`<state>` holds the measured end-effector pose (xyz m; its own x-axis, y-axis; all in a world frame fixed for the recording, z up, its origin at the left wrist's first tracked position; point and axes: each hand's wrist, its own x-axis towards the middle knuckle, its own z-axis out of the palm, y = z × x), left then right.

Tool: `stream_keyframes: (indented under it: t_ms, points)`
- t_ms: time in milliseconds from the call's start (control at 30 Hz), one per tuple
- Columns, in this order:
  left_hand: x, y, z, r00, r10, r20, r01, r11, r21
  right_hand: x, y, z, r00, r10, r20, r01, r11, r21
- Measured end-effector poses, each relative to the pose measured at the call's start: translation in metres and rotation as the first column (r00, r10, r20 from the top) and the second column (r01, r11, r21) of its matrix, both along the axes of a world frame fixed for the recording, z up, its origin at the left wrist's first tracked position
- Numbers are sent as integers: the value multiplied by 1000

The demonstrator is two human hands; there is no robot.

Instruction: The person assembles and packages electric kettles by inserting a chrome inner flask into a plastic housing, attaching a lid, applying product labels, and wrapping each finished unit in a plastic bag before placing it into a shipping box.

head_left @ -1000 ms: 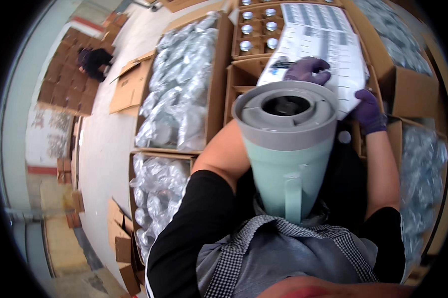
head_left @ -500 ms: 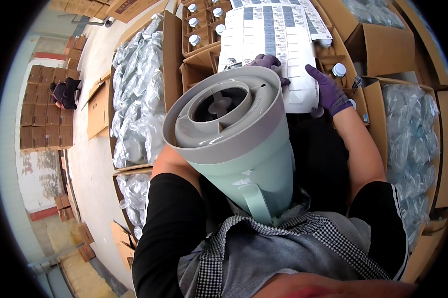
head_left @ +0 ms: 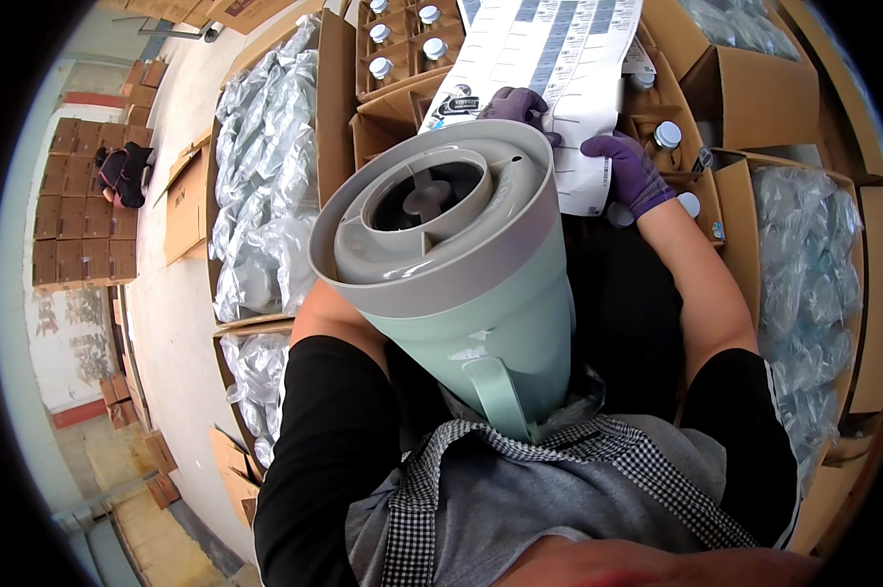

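A printed sheet of labels (head_left: pixel 583 108) lies over boxed bottles. My left hand (head_left: pixel 521 110), in a purple glove, has curled fingers on the sheet, partly hidden behind a big mint-green cylindrical container (head_left: pixel 485 333). My right hand (head_left: pixel 629 171), also gloved, grips the sheet's right edge, thumb on top. Bottles with pale caps (head_left: pixel 666 137) stand in a divided carton (head_left: pixel 701 210) beside that hand, partly under the paper. The green container has a grey ringed top, a dark centre and a handle, and is tilted against my checked apron, blocking part of the view.
Boxes of plastic-wrapped glassware stand at left (head_left: pixel 260 186) and right (head_left: pixel 803 284). Another bottle carton (head_left: pixel 402 83) is at the top. Folded cardboard (head_left: pixel 187 205) lies on the floor. Far left, a person (head_left: pixel 118 174) bends beside stacked brown cartons (head_left: pixel 65 196).
The view has turned, shifting the boxes leftward and up. The green container appears more tilted. My right hand has shifted slightly down and left along the sheet's edge since half a second ago.
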<state>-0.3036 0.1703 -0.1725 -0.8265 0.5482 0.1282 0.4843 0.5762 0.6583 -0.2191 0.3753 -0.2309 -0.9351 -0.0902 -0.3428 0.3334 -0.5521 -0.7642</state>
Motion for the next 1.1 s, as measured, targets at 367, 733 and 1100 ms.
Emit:
stream_keyframes:
  t_ms: [367,733,1100]
  points:
    - [9,0,32,998,-14,54,19,996,-93,-4,4,-21,994,2,-110,2,999,41]
    - [6,-8,51,941,16,339,-17,1000,-1,6,4,3,996,28,-87,-32,998,-49]
    - [8,3,37,987,-92,-133,67,981,-181,6,-1,4,996,-34,-77,22,989,-147]
